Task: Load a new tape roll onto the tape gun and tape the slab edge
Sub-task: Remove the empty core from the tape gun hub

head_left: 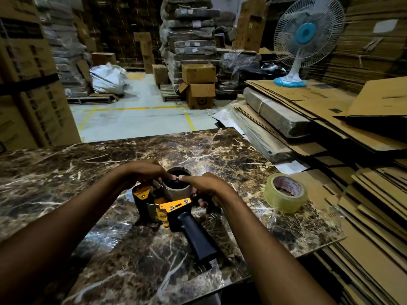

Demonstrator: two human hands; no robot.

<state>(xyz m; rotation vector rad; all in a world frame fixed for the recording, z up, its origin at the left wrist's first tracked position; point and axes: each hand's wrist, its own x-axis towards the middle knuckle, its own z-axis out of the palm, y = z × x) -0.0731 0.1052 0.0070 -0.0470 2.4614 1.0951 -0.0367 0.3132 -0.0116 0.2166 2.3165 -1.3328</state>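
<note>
Scene: a person works at a marble-patterned slab (pixel 92 164) that serves as the bench in a warehouse stacked with cardboard.
Tape gun: the yellow-and-black tape gun (pixel 167 208) lies on its side mid-slab, black handle pointing back toward the person.
Spent core: a bare cardboard core (pixel 177 188) sits on the gun's spindle, with no tape visibly left on it.
Left hand: the left hand (pixel 141 172) curls over the gun's front, fingertips pinched at the core's top rim.
Right hand: the right hand (pixel 209 186) pinches the same rim from the other side; its lower fingers seem to brace the gun body.
New roll: the clear new tape roll (pixel 285 192) rests near the slab's right side, well apart from the gun, not yet loaded.
Risk, blade: the serrated cutter (pixel 134 195) sits just below the left hand; a core that releases suddenly could likely drag fingers across it.
Risk, slip: the glossy surface may let the gun skid under a hard pull.
Edges: the right edge overhangs flattened cardboard sheets (pixel 363 238); the roll, if nudged, could roll off there.
Open room: bare slab lies to the left and beyond the gun; the right is crowded.
</note>
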